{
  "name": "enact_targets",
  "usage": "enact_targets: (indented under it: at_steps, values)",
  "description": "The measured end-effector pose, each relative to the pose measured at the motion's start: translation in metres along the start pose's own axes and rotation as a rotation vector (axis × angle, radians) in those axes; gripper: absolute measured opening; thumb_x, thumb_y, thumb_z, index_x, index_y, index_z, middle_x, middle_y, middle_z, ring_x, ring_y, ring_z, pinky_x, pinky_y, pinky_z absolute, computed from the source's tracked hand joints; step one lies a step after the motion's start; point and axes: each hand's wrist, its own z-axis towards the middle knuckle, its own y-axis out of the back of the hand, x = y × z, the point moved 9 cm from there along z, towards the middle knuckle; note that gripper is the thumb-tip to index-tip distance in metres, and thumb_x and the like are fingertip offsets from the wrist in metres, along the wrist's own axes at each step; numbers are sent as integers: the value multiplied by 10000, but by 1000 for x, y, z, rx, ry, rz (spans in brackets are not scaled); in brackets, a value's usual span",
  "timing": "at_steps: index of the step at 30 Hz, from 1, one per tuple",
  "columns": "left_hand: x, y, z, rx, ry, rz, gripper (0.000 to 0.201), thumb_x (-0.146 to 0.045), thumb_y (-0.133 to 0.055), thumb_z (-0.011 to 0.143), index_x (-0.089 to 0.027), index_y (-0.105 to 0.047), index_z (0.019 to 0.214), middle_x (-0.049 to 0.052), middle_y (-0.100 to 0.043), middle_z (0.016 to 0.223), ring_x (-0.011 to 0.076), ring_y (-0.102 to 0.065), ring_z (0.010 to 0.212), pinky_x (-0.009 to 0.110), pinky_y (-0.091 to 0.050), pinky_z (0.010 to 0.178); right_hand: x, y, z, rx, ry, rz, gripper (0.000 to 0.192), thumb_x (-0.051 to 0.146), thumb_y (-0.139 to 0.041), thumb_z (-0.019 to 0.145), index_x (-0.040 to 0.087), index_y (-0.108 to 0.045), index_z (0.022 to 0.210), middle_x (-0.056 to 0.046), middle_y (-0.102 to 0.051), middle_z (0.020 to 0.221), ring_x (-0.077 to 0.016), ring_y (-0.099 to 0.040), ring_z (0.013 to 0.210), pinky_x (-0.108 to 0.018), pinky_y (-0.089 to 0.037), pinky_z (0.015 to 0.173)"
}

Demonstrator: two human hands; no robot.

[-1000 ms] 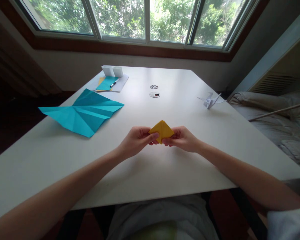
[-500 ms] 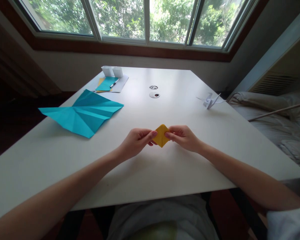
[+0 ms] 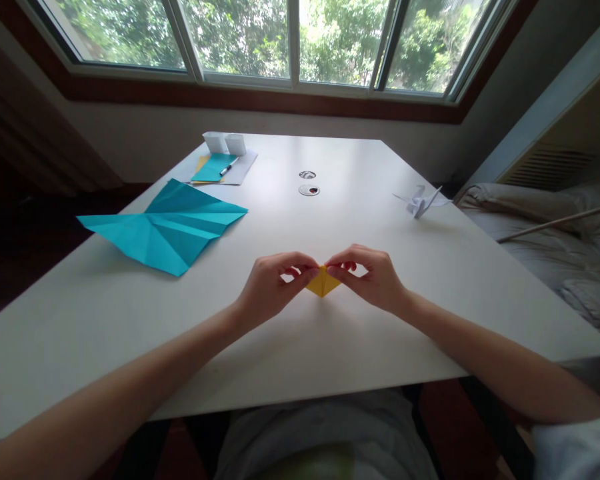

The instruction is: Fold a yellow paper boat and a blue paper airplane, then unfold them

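Observation:
A small folded yellow paper is held up between my two hands, its lower point aimed toward me. Thumb and fingers of my left hand pinch it near the top from the left side. From the right, my right hand pinches it close to the same top corner. Both thumbs lie on the near face, and the fingertips cover the paper's upper part. A center crease runs down the visible face.
On the white table, a large creased teal sheet lies to the left. A white paper crane stands at the right. Farther back left are stacked papers, a pen and white boxes. Round table fittings sit mid-back.
Both hands have shifted from the side corners of the yellow paper to its top corner, fingers now arched over it. The teal sheet and crane have stayed put.

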Motion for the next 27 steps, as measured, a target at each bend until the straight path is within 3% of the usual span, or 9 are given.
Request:
enact_targets:
  at_steps: [8,27]
  values:
    - [-12,-1,-1,-19,-81,61,83,-208,-612,773,-168,-669,818,17,-680,753,114,-615,659,193,-518,580,7,-1,-2,11,77,-27,57,209,-591,794,212,-648,800,-4,-654,706,-112,-538,636,-235,-454,573]
    - [-14,-6,0,26,-58,15,71,-206,-631,758,-151,-674,775,24,-686,733,120,-612,648,214,-508,595,17,-4,-1,102,175,-81,21,186,-565,792,194,-579,779,-13,-604,700,-120,-532,673,-248,-449,618]
